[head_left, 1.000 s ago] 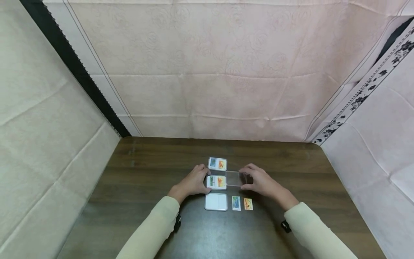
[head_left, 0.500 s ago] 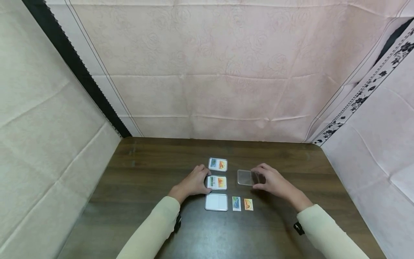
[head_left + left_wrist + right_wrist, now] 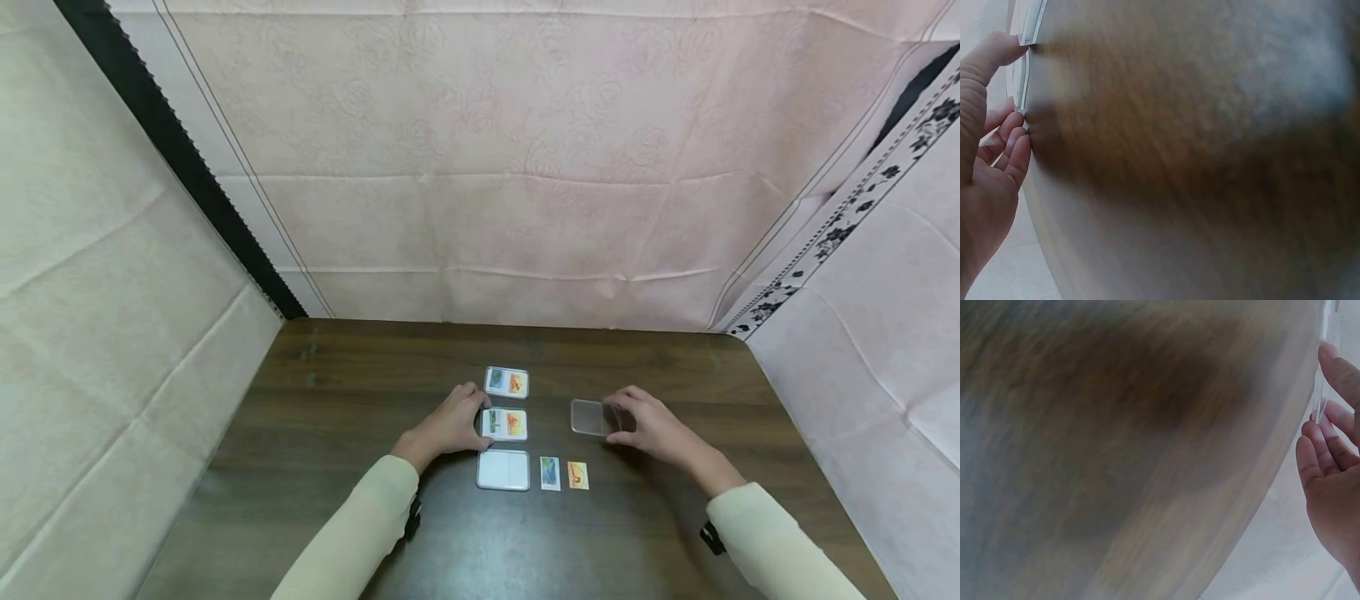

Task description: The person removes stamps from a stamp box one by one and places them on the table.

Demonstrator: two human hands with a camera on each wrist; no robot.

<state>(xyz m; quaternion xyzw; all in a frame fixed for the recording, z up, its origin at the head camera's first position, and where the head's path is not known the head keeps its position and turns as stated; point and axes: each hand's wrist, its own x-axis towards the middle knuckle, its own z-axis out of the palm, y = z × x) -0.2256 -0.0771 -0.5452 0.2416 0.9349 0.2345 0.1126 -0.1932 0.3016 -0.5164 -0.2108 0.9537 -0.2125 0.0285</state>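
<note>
My left hand (image 3: 448, 425) holds the middle clear plastic case (image 3: 506, 424), its thumb at the near edge and its fingers at the far edge. Two small picture cards lie side by side inside that case. In the left wrist view, the thumb and fingertips of the left hand (image 3: 988, 156) sit at the case's rim. My right hand (image 3: 660, 429) pinches a clear plastic lid (image 3: 589, 417) by its right end, well to the right of the case. Seen from the right wrist, thumb and fingers of the right hand (image 3: 1335, 481) close around the thin lid (image 3: 1318, 394).
Behind the middle case lies another case (image 3: 506, 382) with two picture cards. In front is a third case (image 3: 503, 470), plain white inside. To its right lie a blue-green card (image 3: 550, 473) and an orange card (image 3: 577, 475) on the brown wooden table (image 3: 360, 517). Pale cloths surround the table.
My right hand has drawn the clear lid rightward, from right beside the middle case to some distance away. The left hand has kept its hold on the case.
</note>
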